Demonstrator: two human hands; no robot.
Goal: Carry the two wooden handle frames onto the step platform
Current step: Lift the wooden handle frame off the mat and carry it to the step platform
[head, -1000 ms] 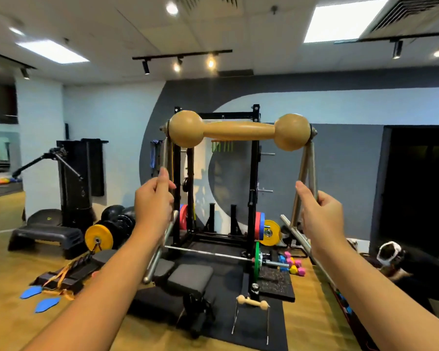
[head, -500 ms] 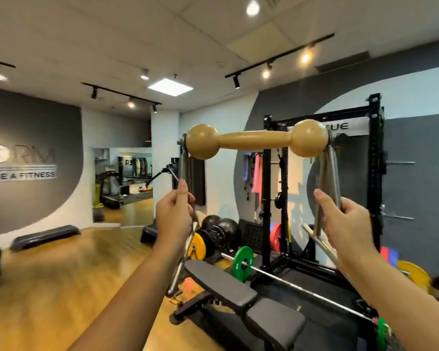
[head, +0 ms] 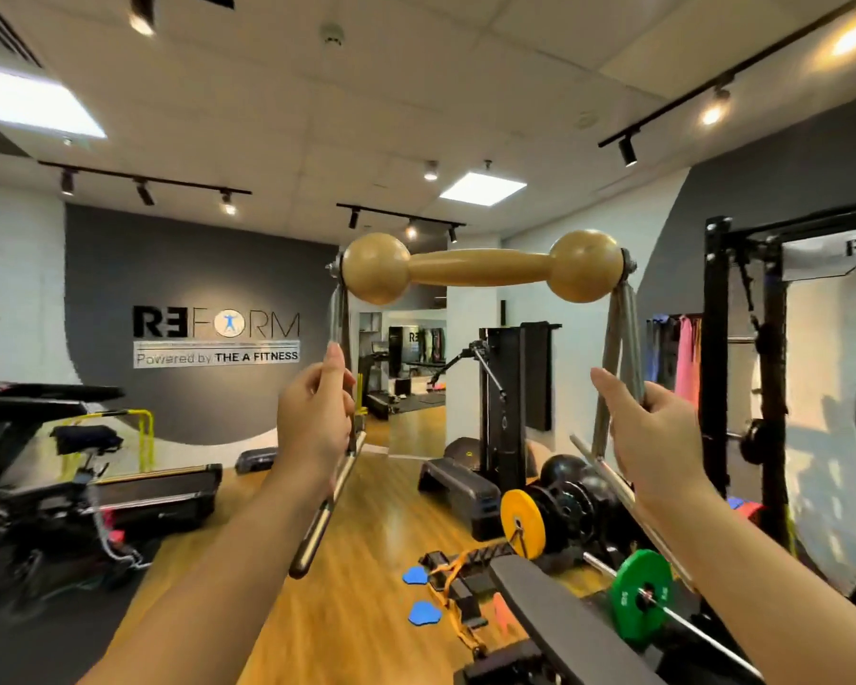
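A gym room spreads out, with a wooden floor (head: pixel 366 536) running back to a dark grey wall (head: pixel 194 269) that bears a "REFORM" sign (head: pixel 217 338). On the right stands a black squat rack (head: pixel 717 368), and low on the right a barbell (head: pixel 673 610) carries a green plate (head: pixel 641 594). A padded bench (head: pixel 554 615) lies along the bottom edge, just beside the barbell. On the left sits a treadmill (head: pixel 159 491), with a black exercise bike (head: pixel 35 487) nearer the camera. A black cable machine (head: pixel 502 402) rises behind the middle of the room, and at its foot lies the step platform (head: pixel 458 487), well apart from the person. Near it stands a yellow plate (head: pixel 522 524) against a row of black plates.

In the centre of the view, held up in the air, is a wooden handle frame (head: pixel 480 267): a rounded wooden grip with a ball at each end, carried on metal legs that reach down to two metal base bars. The left hand (head: pixel 315 420) is closed around the left leg, and the right hand (head: pixel 651 437) is closed around the right leg. The grip lies level, above both hands. Two blue sliding pads (head: pixel 418 593) lie on the floor below, beside an orange strap (head: pixel 453 600).
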